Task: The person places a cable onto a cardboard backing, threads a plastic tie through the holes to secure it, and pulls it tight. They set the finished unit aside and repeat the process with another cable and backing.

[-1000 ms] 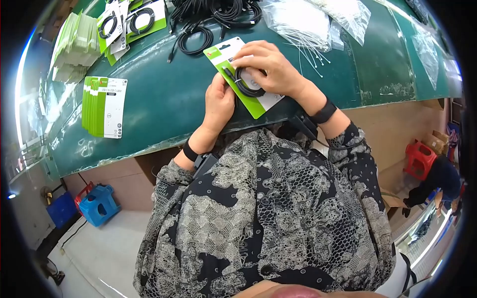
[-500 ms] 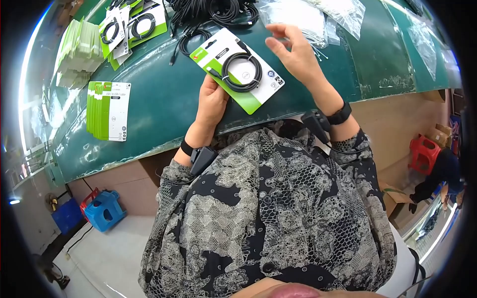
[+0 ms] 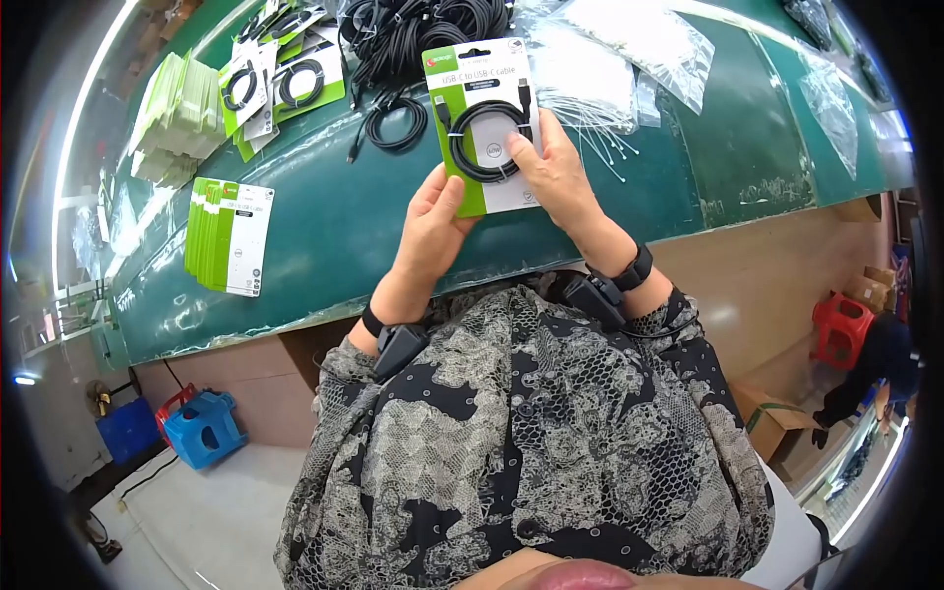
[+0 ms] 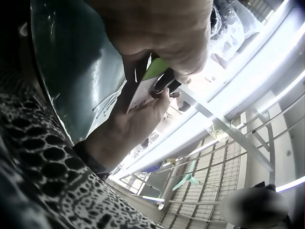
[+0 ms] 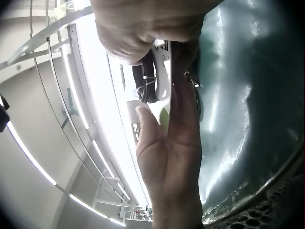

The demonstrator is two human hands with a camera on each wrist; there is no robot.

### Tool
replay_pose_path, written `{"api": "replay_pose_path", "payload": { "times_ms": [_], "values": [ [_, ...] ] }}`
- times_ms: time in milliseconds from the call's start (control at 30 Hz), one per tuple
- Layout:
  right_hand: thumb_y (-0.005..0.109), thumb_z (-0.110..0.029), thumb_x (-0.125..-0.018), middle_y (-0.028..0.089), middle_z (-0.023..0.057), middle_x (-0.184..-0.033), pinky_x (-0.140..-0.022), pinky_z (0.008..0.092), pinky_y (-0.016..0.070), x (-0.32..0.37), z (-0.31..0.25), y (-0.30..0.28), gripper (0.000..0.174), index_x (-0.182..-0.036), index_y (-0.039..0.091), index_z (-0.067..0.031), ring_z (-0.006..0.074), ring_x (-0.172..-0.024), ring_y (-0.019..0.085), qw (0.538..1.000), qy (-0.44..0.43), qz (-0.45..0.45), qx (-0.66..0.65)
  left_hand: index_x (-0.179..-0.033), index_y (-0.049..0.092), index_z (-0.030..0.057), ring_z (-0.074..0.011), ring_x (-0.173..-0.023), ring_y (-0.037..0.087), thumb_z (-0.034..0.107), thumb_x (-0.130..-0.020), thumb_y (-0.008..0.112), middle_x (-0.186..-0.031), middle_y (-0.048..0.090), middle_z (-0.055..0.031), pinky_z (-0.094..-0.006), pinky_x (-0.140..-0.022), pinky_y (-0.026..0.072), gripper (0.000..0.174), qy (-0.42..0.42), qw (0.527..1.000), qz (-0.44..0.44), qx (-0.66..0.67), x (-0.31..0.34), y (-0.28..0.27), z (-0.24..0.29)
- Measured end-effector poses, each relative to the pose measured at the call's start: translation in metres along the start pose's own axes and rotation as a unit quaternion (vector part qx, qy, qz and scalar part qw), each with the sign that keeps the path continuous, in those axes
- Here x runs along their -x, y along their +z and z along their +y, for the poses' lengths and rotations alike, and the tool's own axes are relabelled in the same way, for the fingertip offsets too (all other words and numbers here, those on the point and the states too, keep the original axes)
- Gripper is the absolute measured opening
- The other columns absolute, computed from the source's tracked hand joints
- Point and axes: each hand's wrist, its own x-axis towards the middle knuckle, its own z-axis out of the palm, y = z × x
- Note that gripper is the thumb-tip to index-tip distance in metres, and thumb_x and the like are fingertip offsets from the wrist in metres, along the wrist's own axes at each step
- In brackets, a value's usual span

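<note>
A green-and-white USB-C cable card is held up in front of the body, its printed face towards the head camera. Tied to its front is a coiled black cable, with both plugs pointing up. My left hand grips the card's lower left corner, thumb on the front. At the right edge my right hand pinches the card, its thumb over the coil and the fingers behind. In the right wrist view the left hand grips the card's far end, with the coil's side showing close to the right hand.
A fanned stack of cards lies on the green table at the left. Behind it stand a taller card pile and finished cable cards. Loose black cables are heaped at the back, beside bags of white zip ties.
My right hand lifted off the cable coil, moved away to the right, then came back to grip the card's right edge. The card has turned from tilted to nearly upright and moved up.
</note>
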Motion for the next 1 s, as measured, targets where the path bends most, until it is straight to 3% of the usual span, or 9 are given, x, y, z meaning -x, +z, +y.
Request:
{"api": "replay_pose_path", "payload": {
  "times_ms": [100,200,333,533,633,733,867,1000],
  "values": [
    [0.053,-0.011,-0.087,0.059,0.0163,-0.093,-0.076,0.0339,0.048,0.001,-0.006,-0.003,0.028,-0.109,0.044,0.0036,0.0212,-0.084,0.059,0.998,-0.038,0.0,0.046,-0.117,0.05,0.0046,-0.0169,-0.101,0.06,0.02,-0.098,0.045,-0.113,0.058,-0.0065,-0.0305,-0.083,0.0527,0.025,0.041,0.997,0.029,-0.055,-0.006,-0.005,-0.013],
    [0.047,-0.006,-0.089,0.054,0.0133,-0.108,-0.085,0.031,0.0445,0.004,-0.009,-0.008,0.032,-0.119,0.04,0.0017,0.0175,-0.099,0.053,0.996,-0.009,-0.046,0.079,-0.118,0.049,0.0047,-0.0171,-0.101,0.06,0.02,-0.098,0.045,-0.114,0.058,-0.0068,-0.031,-0.081,0.0537,0.025,0.036,0.998,0.031,-0.037,-0.006,0.0,-0.017],
    [0.046,-0.004,-0.088,0.053,0.0145,-0.11,-0.087,0.0323,0.0434,0.006,-0.014,-0.009,0.034,-0.12,0.038,0.002,0.0188,-0.101,0.051,0.99,0.053,-0.075,0.108,-0.118,0.047,0.0045,-0.0172,-0.099,0.061,0.021,-0.098,0.045,-0.113,0.058,-0.0064,-0.0311,-0.08,0.0542,0.026,0.029,0.999,0.045,-0.002,-0.008,0.006,-0.022],
    [0.049,-0.01,-0.09,0.053,0.014,-0.111,-0.087,0.031,0.043,0.007,-0.002,-0.015,0.036,-0.122,0.038,0.0025,0.0181,-0.102,0.051,0.99,0.067,-0.095,0.083,-0.117,0.046,0.0033,-0.0163,-0.096,0.061,0.018,-0.096,0.05,-0.111,0.058,-0.0068,-0.0303,-0.08,0.0545,0.026,0.009,0.999,0.038,0.03,-0.008,0.013,-0.015],
    [0.05,-0.012,-0.091,0.054,0.0126,-0.111,-0.086,0.0296,0.0436,0.008,0.0,-0.016,0.037,-0.123,0.038,0.0024,0.0164,-0.1,0.052,0.99,0.05,-0.094,0.088,-0.115,0.047,0.0021,-0.0153,-0.095,0.061,0.011,-0.092,0.055,-0.108,0.059,-0.0077,-0.0299,-0.079,0.0549,0.026,0.039,0.987,0.069,-0.142,-0.011,0.005,-0.019],
    [0.05,-0.012,-0.093,0.056,0.0091,-0.11,-0.085,0.0276,0.0453,0.006,0.004,-0.021,0.034,-0.123,0.043,0.0013,0.0126,-0.099,0.053,0.982,0.123,-0.142,-0.018,-0.114,0.047,0.0019,-0.0147,-0.093,0.061,0.007,-0.09,0.057,-0.106,0.059,-0.0078,-0.0293,-0.077,0.0553,0.027,0.026,0.99,0.067,-0.119,-0.009,0.002,-0.014],
    [0.048,-0.01,-0.093,0.057,0.0066,-0.109,-0.085,0.0266,0.0469,0.005,0.0,-0.029,0.029,-0.12,0.048,0.0011,0.0101,-0.097,0.055,0.964,0.15,-0.15,-0.161,-0.113,0.047,0.0021,-0.0142,-0.092,0.062,0.006,-0.089,0.058,-0.104,0.06,-0.0073,-0.029,-0.076,0.0557,0.026,0.014,0.993,0.064,-0.096,-0.009,0.001,-0.013],
    [0.047,-0.009,-0.093,0.059,0.0063,-0.106,-0.084,0.0257,0.0478,0.006,0.007,-0.023,0.028,-0.118,0.05,0.0023,0.0105,-0.094,0.057,0.944,0.181,-0.11,-0.252,-0.113,0.048,0.0026,-0.0138,-0.091,0.062,0.005,-0.089,0.058,-0.103,0.06,-0.0068,-0.0286,-0.075,0.0557,0.026,0.012,0.994,0.067,-0.09,-0.007,0.002,-0.015]
  ]
}}
